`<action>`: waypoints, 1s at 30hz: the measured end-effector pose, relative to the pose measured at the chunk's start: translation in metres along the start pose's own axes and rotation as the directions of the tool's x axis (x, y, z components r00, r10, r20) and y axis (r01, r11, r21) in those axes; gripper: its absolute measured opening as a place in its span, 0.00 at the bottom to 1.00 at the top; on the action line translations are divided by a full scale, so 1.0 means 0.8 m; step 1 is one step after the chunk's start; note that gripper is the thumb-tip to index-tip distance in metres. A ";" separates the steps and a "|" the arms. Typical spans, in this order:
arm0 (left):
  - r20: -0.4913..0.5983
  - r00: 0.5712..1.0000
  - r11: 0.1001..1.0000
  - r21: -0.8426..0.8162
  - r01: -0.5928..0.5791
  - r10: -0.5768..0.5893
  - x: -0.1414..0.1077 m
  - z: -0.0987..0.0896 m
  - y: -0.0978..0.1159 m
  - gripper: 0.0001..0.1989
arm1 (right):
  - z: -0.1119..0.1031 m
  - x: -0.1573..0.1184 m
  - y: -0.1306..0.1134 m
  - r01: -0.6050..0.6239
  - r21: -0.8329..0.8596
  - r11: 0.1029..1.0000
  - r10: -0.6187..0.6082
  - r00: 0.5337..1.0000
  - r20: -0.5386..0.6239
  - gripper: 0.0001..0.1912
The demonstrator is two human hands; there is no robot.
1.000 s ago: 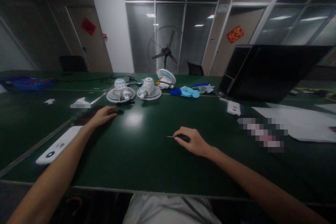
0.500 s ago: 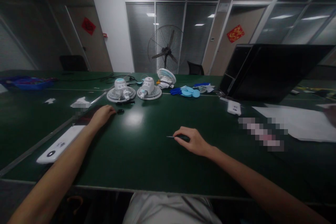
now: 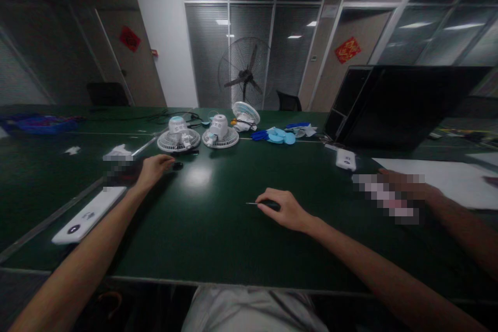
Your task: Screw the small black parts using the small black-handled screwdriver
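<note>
Right hand lay closed round a screwdriver, fingers curled over its dark, rounded handle, the thin metal shaft pointing leftward above the smooth, glossy green tabletop. Left hand was half bent, its fingertips just beside a small, round black piece; whether they pinched it I could not tell. Beyond it, two white plastic fans lay face down, their grilles ribbed and round.

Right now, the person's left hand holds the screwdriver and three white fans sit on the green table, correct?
Not quite: the head view shows the right hand holding the screwdriver. Three white fans do sit on the green table.
</note>
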State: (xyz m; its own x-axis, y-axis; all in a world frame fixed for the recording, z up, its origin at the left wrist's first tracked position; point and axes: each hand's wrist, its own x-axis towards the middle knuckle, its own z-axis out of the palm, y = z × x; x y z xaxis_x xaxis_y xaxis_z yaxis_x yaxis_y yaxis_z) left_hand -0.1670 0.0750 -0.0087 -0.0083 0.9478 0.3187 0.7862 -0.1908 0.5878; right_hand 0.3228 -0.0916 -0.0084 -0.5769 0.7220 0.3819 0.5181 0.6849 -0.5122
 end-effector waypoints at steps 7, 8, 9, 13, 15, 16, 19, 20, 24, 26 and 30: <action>-0.006 1.000 0.997 -0.081 -0.019 0.018 -0.001 0.001 0.002 0.27 | -0.001 0.000 -0.002 0.010 0.005 1.000 -0.010 1.000 0.004 0.10; -0.013 1.000 0.996 -0.087 -0.029 0.028 -0.001 0.002 0.001 0.27 | -0.001 0.000 -0.003 0.010 0.004 1.000 -0.010 1.000 0.003 0.10; -0.018 0.999 0.995 -0.093 -0.037 0.036 -0.001 0.003 0.000 0.27 | -0.002 0.000 -0.003 0.008 0.001 1.000 -0.008 1.000 0.002 0.10; -0.029 0.999 0.995 -0.093 -0.038 0.035 0.000 0.006 -0.004 0.27 | -0.002 -0.001 -0.003 0.002 -0.002 1.000 -0.002 1.000 0.005 0.10; -0.038 0.999 0.996 -0.088 -0.031 0.028 0.001 0.007 -0.005 0.27 | -0.002 -0.001 -0.003 0.003 0.003 1.000 -0.003 1.000 0.009 0.11; -0.039 0.999 0.996 -0.085 -0.030 0.026 0.001 0.007 -0.006 0.27 | -0.002 -0.001 -0.003 0.004 0.002 1.000 -0.004 1.000 0.009 0.11; -0.037 0.999 0.998 -0.062 -0.029 0.027 0.002 0.008 -0.006 0.28 | -0.002 -0.001 -0.003 0.001 0.000 1.000 -0.001 1.000 0.013 0.11; -0.038 0.998 0.998 -0.041 -0.042 0.041 0.002 0.008 -0.006 0.27 | -0.002 -0.001 -0.004 0.000 0.002 1.000 0.000 1.000 0.017 0.11; -0.092 0.985 0.988 0.061 -0.140 0.145 0.001 0.015 -0.004 0.24 | -0.002 -0.001 -0.004 -0.010 0.020 1.000 0.010 1.000 0.030 0.11; -0.097 0.985 0.989 0.071 -0.133 0.139 0.000 0.021 -0.002 0.24 | -0.002 -0.001 -0.005 -0.011 0.026 1.000 0.010 0.999 0.030 0.11; -0.026 0.998 0.996 0.063 -0.057 0.058 -0.002 0.032 -0.001 0.23 | -0.001 0.000 -0.006 -0.004 0.017 1.000 0.004 1.000 0.018 0.10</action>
State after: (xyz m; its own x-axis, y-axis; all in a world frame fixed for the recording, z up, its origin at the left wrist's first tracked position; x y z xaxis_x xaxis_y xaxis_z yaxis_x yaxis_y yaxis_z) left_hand -0.1521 0.0802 -0.0286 0.0217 0.9282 0.3715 0.8228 -0.2276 0.5208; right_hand 0.3210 -0.0951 -0.0051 -0.5863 0.7227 0.3660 0.5099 0.6804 -0.5264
